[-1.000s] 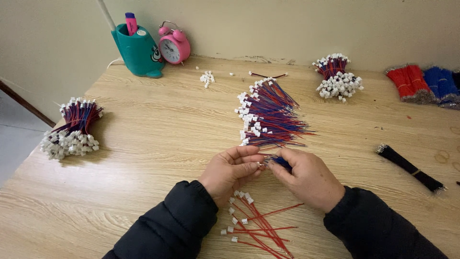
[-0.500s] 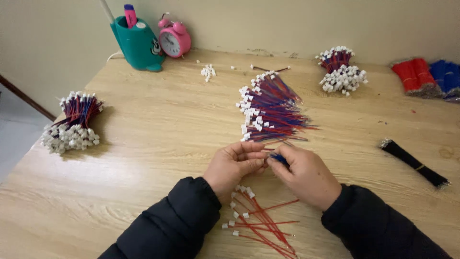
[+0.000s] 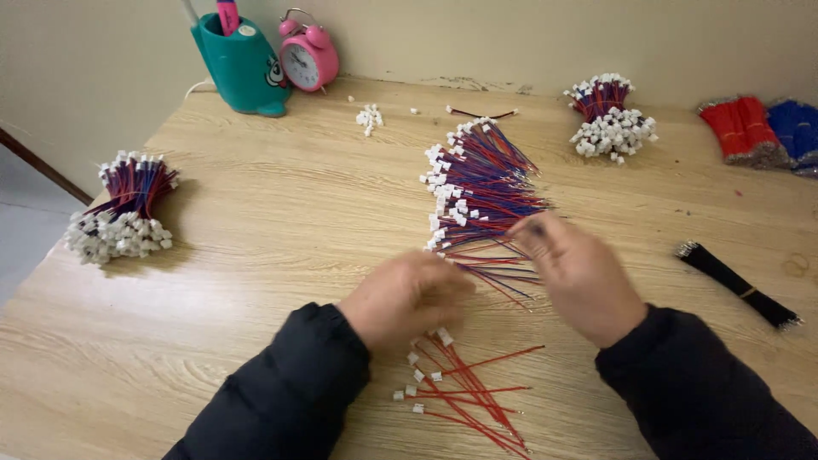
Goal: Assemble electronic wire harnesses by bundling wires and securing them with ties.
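Note:
A fanned pile of red and blue wires with white connectors (image 3: 477, 192) lies in the middle of the wooden table (image 3: 281, 221). My right hand (image 3: 584, 277) is blurred, and its fingertips reach the near edge of that pile. My left hand (image 3: 405, 298), also blurred, hovers with curled fingers just above a small heap of red wires with white connectors (image 3: 460, 383) near the front edge. The blur hides whether either hand holds a wire.
A bundle of red-blue wires (image 3: 123, 213) lies at the left and another bundle (image 3: 609, 115) at the back right. A teal pen holder (image 3: 243, 64) and pink alarm clock (image 3: 308, 53) stand by the wall. Loose white connectors (image 3: 369, 117), red wire packs (image 3: 741, 128), blue wire packs (image 3: 797, 128) and a black bundle (image 3: 737, 283) lie about.
The hands were together pinching a wire. They have moved apart: the right hand went up to the wire pile, the left hand drew back towards the red wires.

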